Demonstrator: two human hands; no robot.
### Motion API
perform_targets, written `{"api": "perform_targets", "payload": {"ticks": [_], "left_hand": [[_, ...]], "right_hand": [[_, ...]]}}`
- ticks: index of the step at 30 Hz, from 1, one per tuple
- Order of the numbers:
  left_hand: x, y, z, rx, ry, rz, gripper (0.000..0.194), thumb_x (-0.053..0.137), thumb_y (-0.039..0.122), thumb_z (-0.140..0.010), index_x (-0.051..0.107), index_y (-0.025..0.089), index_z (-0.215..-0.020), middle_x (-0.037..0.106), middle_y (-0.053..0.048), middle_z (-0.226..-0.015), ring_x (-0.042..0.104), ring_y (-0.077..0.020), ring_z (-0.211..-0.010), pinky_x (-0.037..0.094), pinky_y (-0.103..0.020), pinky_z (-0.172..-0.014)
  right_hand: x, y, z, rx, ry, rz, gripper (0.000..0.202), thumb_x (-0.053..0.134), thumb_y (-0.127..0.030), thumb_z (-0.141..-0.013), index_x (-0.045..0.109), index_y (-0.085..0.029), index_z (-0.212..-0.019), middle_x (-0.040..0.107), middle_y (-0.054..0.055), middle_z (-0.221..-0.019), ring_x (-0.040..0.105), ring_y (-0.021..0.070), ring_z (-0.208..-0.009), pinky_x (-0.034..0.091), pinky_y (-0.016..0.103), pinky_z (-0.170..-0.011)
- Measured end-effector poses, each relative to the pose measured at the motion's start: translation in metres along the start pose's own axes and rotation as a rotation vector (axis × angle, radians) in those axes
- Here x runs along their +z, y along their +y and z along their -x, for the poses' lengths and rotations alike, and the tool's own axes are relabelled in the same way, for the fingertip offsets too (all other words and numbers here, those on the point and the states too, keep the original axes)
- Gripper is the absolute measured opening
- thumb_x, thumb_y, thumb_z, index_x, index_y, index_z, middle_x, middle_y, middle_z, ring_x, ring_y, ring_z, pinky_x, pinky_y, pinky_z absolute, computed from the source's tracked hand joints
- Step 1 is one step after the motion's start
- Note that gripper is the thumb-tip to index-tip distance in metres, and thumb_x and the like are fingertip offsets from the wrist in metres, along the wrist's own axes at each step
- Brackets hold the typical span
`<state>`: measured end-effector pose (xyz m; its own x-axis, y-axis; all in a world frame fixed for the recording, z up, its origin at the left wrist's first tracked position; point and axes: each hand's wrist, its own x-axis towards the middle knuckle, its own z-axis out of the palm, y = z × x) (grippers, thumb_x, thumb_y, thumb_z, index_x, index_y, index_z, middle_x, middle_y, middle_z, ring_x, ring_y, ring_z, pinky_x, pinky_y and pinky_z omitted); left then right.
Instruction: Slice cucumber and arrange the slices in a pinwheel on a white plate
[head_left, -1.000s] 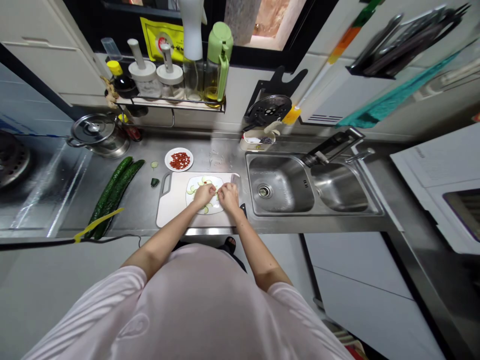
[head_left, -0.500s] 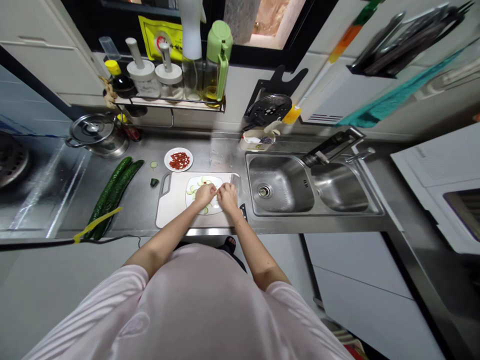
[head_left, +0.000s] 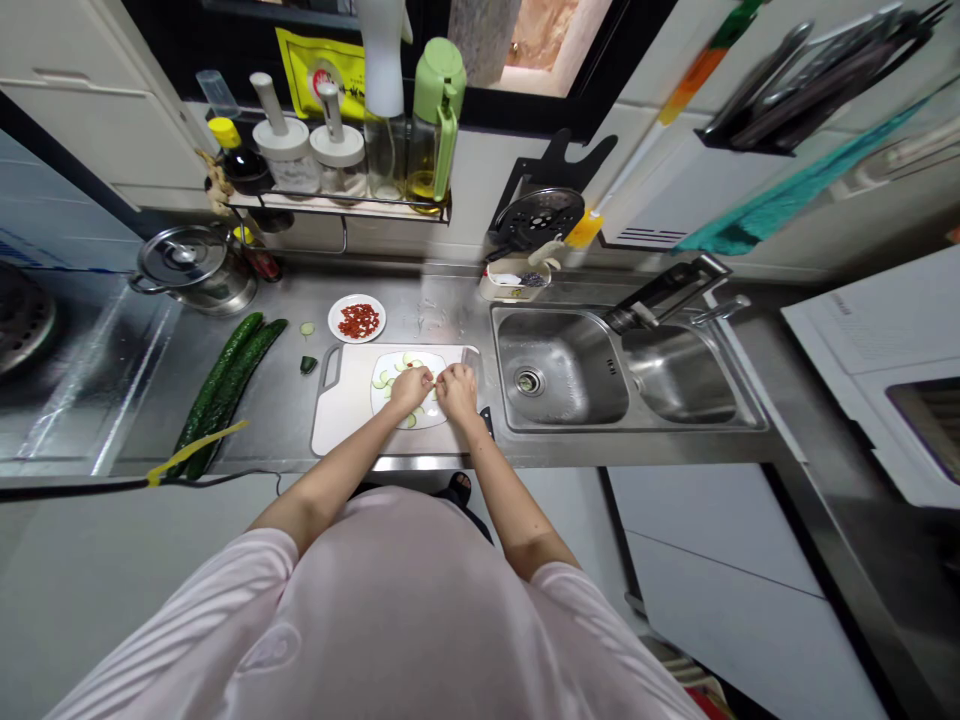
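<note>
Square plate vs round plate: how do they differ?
Shape: the square plate has rounded corners; the round plate is circular.
Size: the square plate looks larger than the round plate.
Contents: the square plate bears pale green slices, spaced out; the round plate bears red pieces, heaped together.
Place: the square plate is on the board, the round plate on the counter.
Shared: both are white.

You have two hands (head_left: 411, 390), one cutting board (head_left: 345, 390), one squarish plate (head_left: 433, 412), one round plate (head_left: 333, 320), two cucumbers (head_left: 231, 390), one lidded pot (head_left: 199, 268), two sink basins (head_left: 574, 365) and two white-lidded jars (head_left: 289, 160); your cucumber slices (head_left: 412, 421) are several, too small to total exactly.
</note>
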<state>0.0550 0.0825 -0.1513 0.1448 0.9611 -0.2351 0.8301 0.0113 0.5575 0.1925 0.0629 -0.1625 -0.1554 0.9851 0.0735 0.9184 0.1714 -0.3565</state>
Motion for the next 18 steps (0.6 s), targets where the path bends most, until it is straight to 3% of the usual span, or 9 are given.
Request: {"api": "perform_targets", "payload": {"ticks": [18], "left_hand": [[0.0049,-0.0082,-0.0033,0.008,0.019,0.071,0.015,0.058,0.028,-0.079,0.065,0.022,-0.091,0.069,-0.002,-0.086,0.06,-0.0148,-0.078,0.041,-0.023,-0.068]], "right_hand": [[-0.0029,-0.0007,-0.0009,0.031,-0.011,-0.049,0.015,0.051,-0.026,-0.085,0.063,-0.02,-0.092,0.05,0.009,-0.108,0.035,0.0249,-0.106,0.033,0.035,-0.09]]}}
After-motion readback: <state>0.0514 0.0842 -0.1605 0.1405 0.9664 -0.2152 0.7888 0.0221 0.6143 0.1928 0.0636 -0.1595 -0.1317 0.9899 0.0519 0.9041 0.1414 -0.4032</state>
